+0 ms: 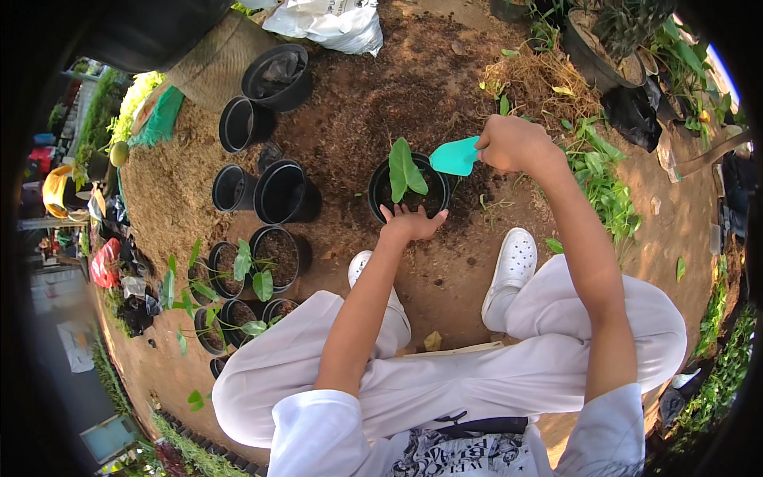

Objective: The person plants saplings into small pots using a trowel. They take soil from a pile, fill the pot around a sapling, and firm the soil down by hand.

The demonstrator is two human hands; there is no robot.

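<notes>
A black plant pot (pixel 377 195) with dark soil stands on the ground ahead of me, and a young plant with a broad green leaf (pixel 405 172) grows from it. My left hand (pixel 412 223) lies at the pot's near rim, its fingers spread over the soil by the stem. In my right hand (pixel 515 145) is a turquoise hand trowel (pixel 456 157), gripped by its handle. The trowel's blade points left, its tip at the pot's right rim. Whether the blade carries soil I cannot make out.
Black pots (pixel 288 193) stand to the left, some without plants. Nearer are several potted seedlings (pixel 235 312). Loose dark soil (pixel 358 103) covers the ground beyond the pot. A white sack (pixel 330 24) lies at the back; pulled green plants (pixel 592 171) lie to the right.
</notes>
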